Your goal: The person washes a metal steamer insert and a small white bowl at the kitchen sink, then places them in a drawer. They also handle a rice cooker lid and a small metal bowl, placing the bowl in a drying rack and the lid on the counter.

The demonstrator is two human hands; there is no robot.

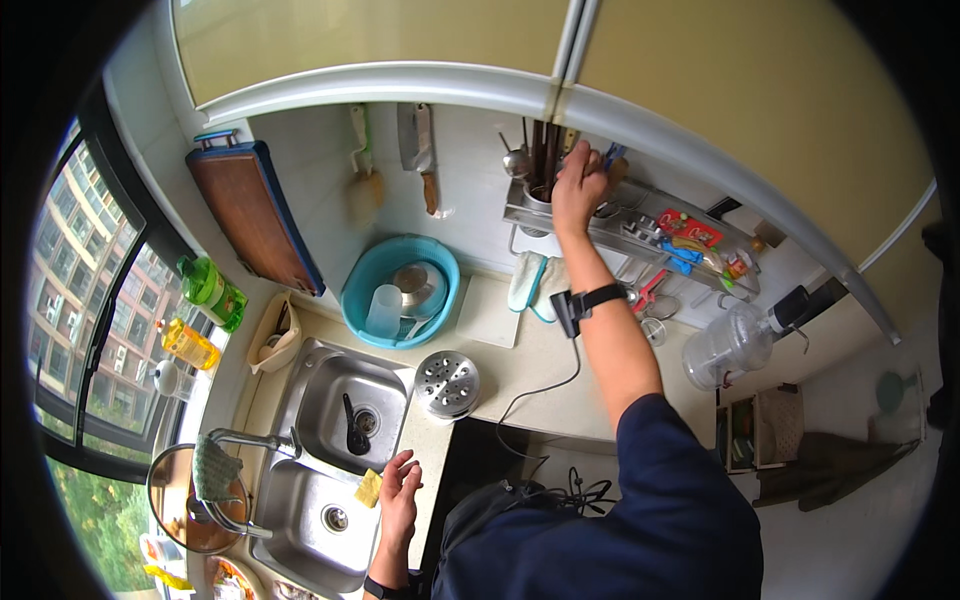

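My right hand is raised to the wall shelf, beside the metal holder with dark chopsticks and a ladle; its fingers are curled, and whether they grip anything is hidden. My left hand hangs over the counter edge by the sink, fingers apart and holding nothing. A yellow sponge lies on the sink rim just left of it. In the upper basin of the double steel sink rests a black spoon. A perforated steel utensil holder stands on the counter.
A blue plastic basin holds bowls and a translucent cup. Next to it are a white board and oven mitts. Cabinets overhang the shelf. A faucet reaches over the sink. A cable hangs from my right wrist.
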